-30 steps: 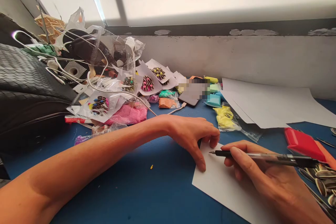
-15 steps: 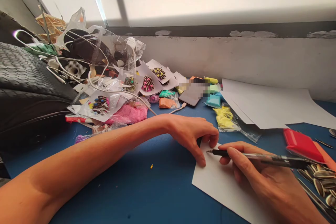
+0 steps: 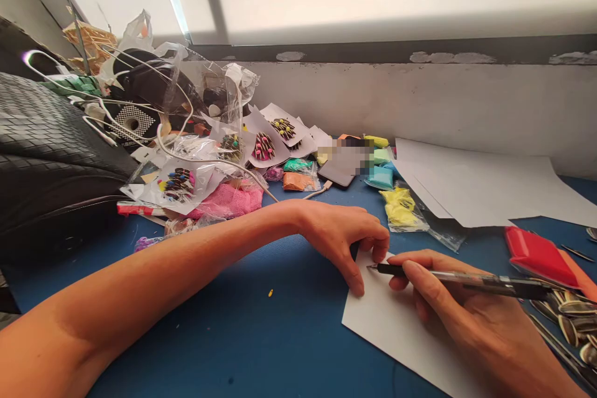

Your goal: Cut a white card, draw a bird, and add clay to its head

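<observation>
White paper (image 3: 392,329) lies at five o'clock; the right hand (image 3: 476,311) pinches a pen (image 3: 459,277) pointing to nine. At the paper's eleven o'clock, the left hand (image 3: 340,230) rests, fingers half-curled, thumb apart, gripping nothing.

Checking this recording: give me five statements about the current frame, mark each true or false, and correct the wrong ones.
1. The right hand holds a pen. True.
2. The left hand is clear of the white sheet. False: its thumb rests on it.
3. The pen's tip points toward the left hand. True.
4. The red packet lies left of the yellow packet. False: it lies to the right.
5. Striped seeds lie at the picture's right edge. True.
</observation>
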`<state>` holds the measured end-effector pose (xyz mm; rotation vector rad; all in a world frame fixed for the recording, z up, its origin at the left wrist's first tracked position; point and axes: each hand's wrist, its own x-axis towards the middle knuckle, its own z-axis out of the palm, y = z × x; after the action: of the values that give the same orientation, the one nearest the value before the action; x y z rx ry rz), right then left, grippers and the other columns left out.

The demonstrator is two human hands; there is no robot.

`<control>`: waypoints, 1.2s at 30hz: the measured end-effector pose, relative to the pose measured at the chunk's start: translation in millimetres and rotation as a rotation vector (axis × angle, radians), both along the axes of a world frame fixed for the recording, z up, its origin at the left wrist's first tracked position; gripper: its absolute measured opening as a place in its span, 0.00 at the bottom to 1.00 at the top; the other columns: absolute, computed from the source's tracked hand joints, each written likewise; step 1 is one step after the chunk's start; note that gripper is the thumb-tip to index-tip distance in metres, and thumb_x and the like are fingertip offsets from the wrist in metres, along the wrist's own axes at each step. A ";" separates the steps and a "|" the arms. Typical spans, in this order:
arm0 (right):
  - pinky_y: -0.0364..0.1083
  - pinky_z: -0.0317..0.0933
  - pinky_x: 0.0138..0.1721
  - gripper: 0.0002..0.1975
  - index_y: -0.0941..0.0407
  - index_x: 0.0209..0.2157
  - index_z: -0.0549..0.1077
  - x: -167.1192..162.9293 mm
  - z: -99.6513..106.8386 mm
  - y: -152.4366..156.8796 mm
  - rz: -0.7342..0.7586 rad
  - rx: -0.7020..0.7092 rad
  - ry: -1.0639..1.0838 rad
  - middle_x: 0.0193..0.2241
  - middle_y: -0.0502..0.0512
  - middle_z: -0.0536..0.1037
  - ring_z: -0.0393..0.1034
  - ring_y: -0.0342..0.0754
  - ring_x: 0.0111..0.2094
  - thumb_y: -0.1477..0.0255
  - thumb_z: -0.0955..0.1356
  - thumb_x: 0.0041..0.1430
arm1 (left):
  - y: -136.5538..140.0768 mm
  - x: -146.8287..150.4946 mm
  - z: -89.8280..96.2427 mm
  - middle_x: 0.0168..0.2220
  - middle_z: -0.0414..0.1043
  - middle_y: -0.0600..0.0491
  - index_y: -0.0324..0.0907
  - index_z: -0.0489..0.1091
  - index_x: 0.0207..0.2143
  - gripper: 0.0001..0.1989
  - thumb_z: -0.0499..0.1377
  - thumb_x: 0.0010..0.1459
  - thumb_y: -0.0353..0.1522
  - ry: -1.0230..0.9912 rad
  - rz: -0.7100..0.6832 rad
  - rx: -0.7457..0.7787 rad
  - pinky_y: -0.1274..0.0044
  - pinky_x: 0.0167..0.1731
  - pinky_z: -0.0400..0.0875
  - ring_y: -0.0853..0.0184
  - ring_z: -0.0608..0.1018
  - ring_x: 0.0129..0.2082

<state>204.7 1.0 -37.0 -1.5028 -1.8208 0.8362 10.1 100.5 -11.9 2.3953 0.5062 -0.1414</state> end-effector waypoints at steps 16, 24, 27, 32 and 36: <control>0.41 0.63 0.22 0.18 0.49 0.30 0.79 -4.5 -5.1 -4.5 -0.104 0.014 0.048 0.18 0.47 0.73 0.64 0.43 0.18 0.51 0.67 0.56 | -4.4 1.6 1.1 0.40 0.67 0.52 0.42 0.66 0.40 0.20 0.68 0.48 0.39 0.006 0.006 0.060 0.74 0.42 0.64 0.62 0.68 0.45; 0.42 0.68 0.22 0.17 0.49 0.27 0.79 -3.2 2.1 -0.9 0.002 0.035 -0.019 0.22 0.49 0.79 0.74 0.47 0.23 0.53 0.66 0.58 | -3.8 0.8 0.1 0.40 0.66 0.53 0.43 0.66 0.40 0.19 0.68 0.47 0.37 0.005 0.011 0.052 0.74 0.41 0.65 0.63 0.68 0.45; 0.42 0.68 0.22 0.17 0.49 0.27 0.80 -3.5 3.1 -1.0 -0.012 0.044 -0.004 0.23 0.49 0.81 0.76 0.48 0.24 0.53 0.66 0.56 | -3.5 0.8 -0.5 0.40 0.66 0.53 0.43 0.67 0.41 0.19 0.67 0.48 0.38 0.001 0.007 0.059 0.74 0.41 0.65 0.63 0.68 0.45; 0.44 0.66 0.22 0.19 0.48 0.34 0.81 -2.1 -2.0 -3.6 -0.115 0.027 -0.021 0.29 0.49 0.82 0.77 0.51 0.30 0.50 0.67 0.56 | -3.5 1.1 -0.8 0.40 0.66 0.52 0.42 0.67 0.40 0.20 0.67 0.48 0.39 -0.008 -0.002 0.065 0.74 0.41 0.64 0.62 0.68 0.45; 0.44 0.68 0.26 0.18 0.47 0.34 0.81 -2.9 -1.8 -5.8 -0.120 0.009 -0.018 0.29 0.48 0.82 0.77 0.50 0.31 0.50 0.66 0.56 | -3.4 1.4 -0.9 0.40 0.66 0.53 0.42 0.66 0.40 0.19 0.67 0.48 0.40 -0.002 -0.005 0.062 0.74 0.41 0.64 0.62 0.67 0.45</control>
<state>201.8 -4.8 -38.9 -1.6013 -1.7264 0.7582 11.5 97.1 -12.8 2.4574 0.5106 -0.1268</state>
